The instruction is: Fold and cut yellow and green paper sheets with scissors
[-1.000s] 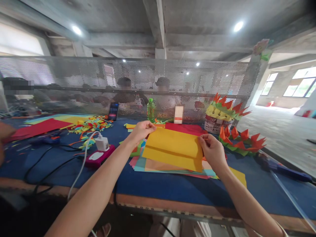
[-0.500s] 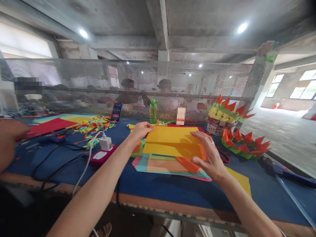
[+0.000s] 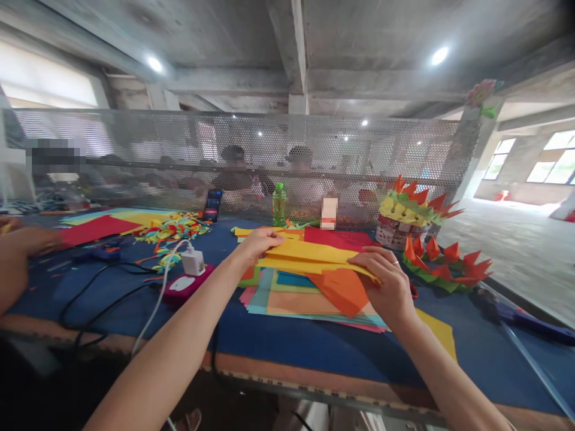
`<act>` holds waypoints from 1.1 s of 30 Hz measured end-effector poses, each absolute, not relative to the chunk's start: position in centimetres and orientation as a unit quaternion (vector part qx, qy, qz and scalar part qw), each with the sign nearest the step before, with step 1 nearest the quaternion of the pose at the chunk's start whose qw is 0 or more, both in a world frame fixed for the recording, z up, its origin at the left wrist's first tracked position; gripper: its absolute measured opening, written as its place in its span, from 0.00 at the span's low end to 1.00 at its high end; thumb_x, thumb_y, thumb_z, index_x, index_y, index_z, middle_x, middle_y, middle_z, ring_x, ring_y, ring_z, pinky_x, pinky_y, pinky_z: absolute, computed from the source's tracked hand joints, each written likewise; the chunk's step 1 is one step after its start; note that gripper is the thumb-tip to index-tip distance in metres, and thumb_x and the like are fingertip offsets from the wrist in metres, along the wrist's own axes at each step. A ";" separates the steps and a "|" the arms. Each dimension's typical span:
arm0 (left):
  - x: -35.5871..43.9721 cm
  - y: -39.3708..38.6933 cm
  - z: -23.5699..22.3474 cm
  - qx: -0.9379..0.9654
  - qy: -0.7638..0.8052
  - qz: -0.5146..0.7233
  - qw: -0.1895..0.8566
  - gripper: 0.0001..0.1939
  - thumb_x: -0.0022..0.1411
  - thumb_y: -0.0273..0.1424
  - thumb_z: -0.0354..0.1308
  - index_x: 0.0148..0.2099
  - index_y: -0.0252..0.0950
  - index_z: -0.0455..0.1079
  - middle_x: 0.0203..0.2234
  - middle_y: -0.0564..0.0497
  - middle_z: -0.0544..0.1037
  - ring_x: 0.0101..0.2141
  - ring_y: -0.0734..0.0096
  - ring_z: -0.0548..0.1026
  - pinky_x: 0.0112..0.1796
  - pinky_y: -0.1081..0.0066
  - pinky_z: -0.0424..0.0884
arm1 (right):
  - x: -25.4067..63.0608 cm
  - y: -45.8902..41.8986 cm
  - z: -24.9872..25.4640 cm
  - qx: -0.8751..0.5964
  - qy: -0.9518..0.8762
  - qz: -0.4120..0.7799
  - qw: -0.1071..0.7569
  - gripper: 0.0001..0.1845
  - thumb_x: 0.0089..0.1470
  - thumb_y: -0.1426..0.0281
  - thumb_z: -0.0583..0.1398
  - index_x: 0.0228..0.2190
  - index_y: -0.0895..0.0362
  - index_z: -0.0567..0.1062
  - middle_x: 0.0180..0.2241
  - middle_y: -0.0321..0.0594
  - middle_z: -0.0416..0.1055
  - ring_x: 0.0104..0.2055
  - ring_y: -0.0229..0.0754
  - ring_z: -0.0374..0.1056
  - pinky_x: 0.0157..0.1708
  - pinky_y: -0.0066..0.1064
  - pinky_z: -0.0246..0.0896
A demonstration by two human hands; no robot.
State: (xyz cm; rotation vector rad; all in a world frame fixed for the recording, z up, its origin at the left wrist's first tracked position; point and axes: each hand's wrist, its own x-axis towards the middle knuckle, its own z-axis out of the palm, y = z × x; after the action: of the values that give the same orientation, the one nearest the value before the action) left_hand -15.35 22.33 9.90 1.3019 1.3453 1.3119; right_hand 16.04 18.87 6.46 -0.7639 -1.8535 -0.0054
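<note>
A yellow sheet of paper (image 3: 309,256), bent along a lengthwise crease, is held up between my two hands. My left hand (image 3: 259,245) pinches its left end with thumb and fingers. At the right end my right hand (image 3: 386,276) is closed on the paper, fingers on top and thumb underneath. Below it lies a stack of coloured paper (image 3: 291,302) in peach, blue and pink. An orange piece of paper (image 3: 344,290) rests on the stack. Behind, a red sheet (image 3: 336,237) lies flat on the blue table.
Orange-and-green folded paper rings (image 3: 449,263) and a paper basket (image 3: 402,230) stand at right, near a blue-handled tool (image 3: 534,320). To the left are a magenta power strip (image 3: 186,284), cables, paper scraps (image 3: 175,227) and another person's hand (image 3: 31,251). A green bottle (image 3: 279,205) stands behind.
My right hand opened, shifted its hold on the yellow paper and closed on it again. The sheet has tilted flatter and its fold is narrower, uncovering more of the stack and the orange piece.
</note>
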 end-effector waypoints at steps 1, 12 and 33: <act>-15.2 22.3 9.8 0.527 0.522 0.524 0.418 0.13 0.47 0.32 0.73 0.29 0.33 0.71 0.20 0.54 0.76 0.22 0.73 0.74 0.25 0.75 0.67 | 15.9 18.9 6.4 -0.341 -0.757 0.034 0.557 0.07 0.57 0.70 0.62 0.35 0.50 0.81 0.37 0.40 0.80 0.48 0.52 0.71 0.53 0.45 0.63; -14.2 20.8 10.9 0.574 0.379 0.512 0.515 0.33 0.50 0.61 0.64 0.37 0.33 0.76 0.34 0.41 0.83 0.37 0.57 0.81 0.36 0.68 0.74 | 15.8 20.0 5.7 -0.410 -0.631 0.369 0.545 0.20 0.49 0.54 0.65 0.36 0.56 0.79 0.37 0.46 0.83 0.38 0.53 0.80 0.37 0.41 0.76; -15.5 18.7 7.0 0.679 0.540 0.301 0.396 0.26 0.43 0.38 0.70 0.44 0.34 0.72 0.24 0.53 0.78 0.31 0.61 0.79 0.36 0.63 0.73 | 17.4 20.8 4.5 -0.462 -0.656 0.485 0.347 0.15 0.35 0.61 0.71 0.27 0.56 0.79 0.29 0.40 0.82 0.32 0.48 0.78 0.33 0.35 0.73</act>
State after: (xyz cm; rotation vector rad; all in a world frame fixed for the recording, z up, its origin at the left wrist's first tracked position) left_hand -15.48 18.70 7.01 1.7206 1.3678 0.7619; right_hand 17.42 20.84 4.46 -1.1996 -1.7015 1.2581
